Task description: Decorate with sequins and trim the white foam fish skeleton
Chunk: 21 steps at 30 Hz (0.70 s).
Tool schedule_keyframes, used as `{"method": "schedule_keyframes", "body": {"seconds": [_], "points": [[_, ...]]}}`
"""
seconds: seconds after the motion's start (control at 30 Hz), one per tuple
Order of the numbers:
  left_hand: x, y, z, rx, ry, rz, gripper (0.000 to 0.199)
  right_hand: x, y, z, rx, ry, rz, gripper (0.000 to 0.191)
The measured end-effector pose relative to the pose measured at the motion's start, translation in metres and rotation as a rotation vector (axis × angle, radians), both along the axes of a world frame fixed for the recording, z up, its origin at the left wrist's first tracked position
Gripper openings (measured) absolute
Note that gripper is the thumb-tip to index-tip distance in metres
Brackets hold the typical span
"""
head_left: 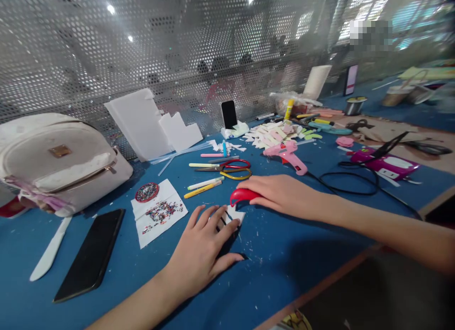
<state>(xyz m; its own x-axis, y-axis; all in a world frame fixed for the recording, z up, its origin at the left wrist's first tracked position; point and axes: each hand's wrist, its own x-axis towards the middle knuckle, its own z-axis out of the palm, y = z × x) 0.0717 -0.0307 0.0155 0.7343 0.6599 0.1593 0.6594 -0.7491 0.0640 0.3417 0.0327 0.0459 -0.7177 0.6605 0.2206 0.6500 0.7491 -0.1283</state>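
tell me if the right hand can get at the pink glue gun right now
Probably yes: the pink glue gun lies just beyond the right hand, with only bare table between. But that hand is on the red tool, so it would likely have to let go first.

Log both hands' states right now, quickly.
Left hand: open, fingers spread over a small white piece.
Right hand: closed on a red handheld tool.

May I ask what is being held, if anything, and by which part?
The right hand holds a glossy red curved tool by the end farther from the left hand, whose fingers touch a small flat white piece.
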Motion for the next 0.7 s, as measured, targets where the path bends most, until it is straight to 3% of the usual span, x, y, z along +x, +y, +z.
{"method": "schedule_keyframes", "body": {"seconds": [0.2,0.7], "points": [[0.002,0.002,0.002,0.002,-0.022,-0.012,0.058,-0.006,-0.007,-0.011,0.194,-0.118,-0.004,0.036],[0.001,0.003,0.002,0.004,-0.035,-0.026,0.058,-0.012,-0.013,-0.008,0.279,-0.168,0.074,0.034]]}}
